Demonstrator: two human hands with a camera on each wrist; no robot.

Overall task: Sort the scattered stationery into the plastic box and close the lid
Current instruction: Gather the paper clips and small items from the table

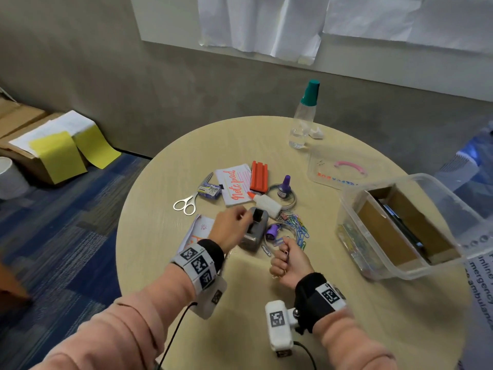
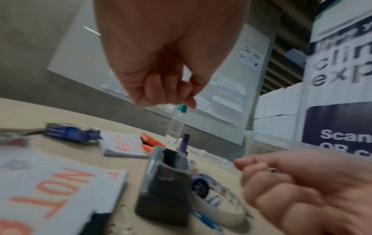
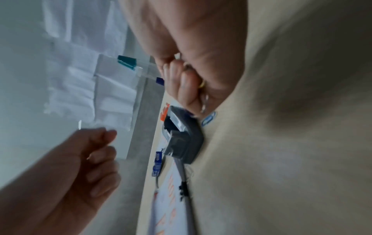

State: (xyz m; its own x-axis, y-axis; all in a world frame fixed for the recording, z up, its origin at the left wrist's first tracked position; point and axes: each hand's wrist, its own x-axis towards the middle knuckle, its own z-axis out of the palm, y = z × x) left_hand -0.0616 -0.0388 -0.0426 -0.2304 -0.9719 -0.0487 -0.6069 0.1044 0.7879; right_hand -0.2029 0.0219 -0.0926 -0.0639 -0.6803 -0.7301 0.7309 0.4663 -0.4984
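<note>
Here the clear plastic box (image 1: 394,257) stands open at 3 o'clock; the left hand (image 1: 231,228) hovers curled and empty, the right hand (image 1: 289,259) pinches paper clips (image 1: 300,231).

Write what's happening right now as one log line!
left hand: curled above tape dispenser, holds nothing | right hand: pinches paper clips | plastic box: open | lid: off

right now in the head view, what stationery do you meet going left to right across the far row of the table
silver scissors → small blue staples box → white notepad with red lettering → orange whiteboard eraser → purple ink bottle → clear lid with pink handle
</note>
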